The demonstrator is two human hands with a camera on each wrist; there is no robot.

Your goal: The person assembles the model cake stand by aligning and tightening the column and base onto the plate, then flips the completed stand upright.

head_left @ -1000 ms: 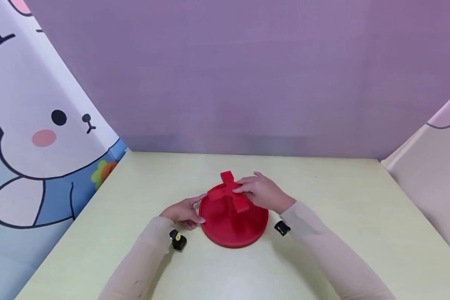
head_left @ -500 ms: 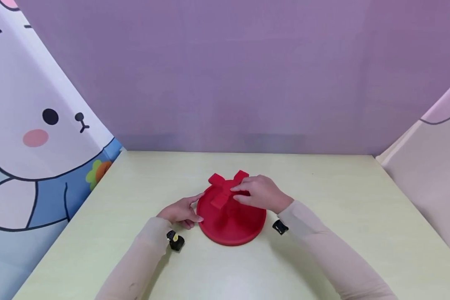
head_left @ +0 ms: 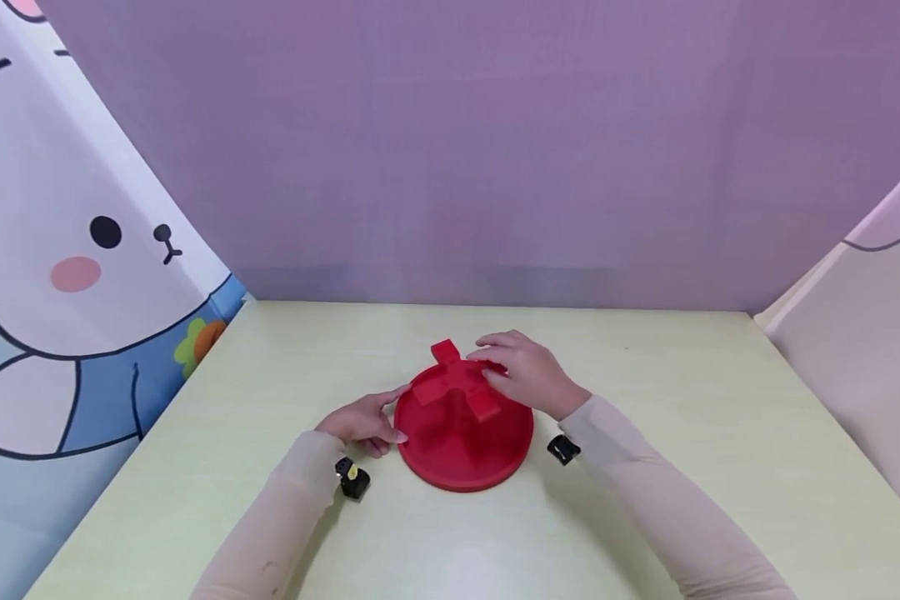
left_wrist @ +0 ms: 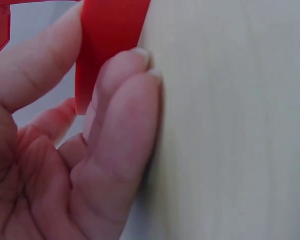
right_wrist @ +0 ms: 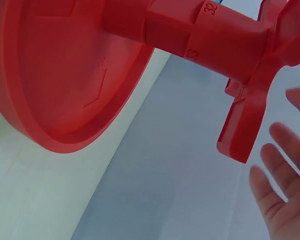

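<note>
A red round base [head_left: 465,477] with a raised rim lies on the table. From its middle rises a red post [right_wrist: 217,37] marked 32 and 33, topped by a red pronged knob [head_left: 457,382]. At the base's left edge my left hand [head_left: 360,423] holds the rim between thumb and fingers; the left wrist view shows the curled fingers [left_wrist: 121,115] close against the red rim. My right hand [head_left: 528,372] is beside the knob's right side, its fingers loosely bent. In the right wrist view a small gap separates the fingers [right_wrist: 280,170] from the nearest prong.
The pale table [head_left: 330,542] spreads around the red base. A purple backdrop [head_left: 450,167] stands along its far edge, with a cartoon-printed cloth [head_left: 67,333] at the left and a pale cloth [head_left: 862,358] at the right. A small black device [head_left: 353,481] sits at each wrist.
The pronged knob has turned, its prongs pointing in different directions from frame to frame. My right hand has drawn slightly away from it. My left hand stays on the rim.
</note>
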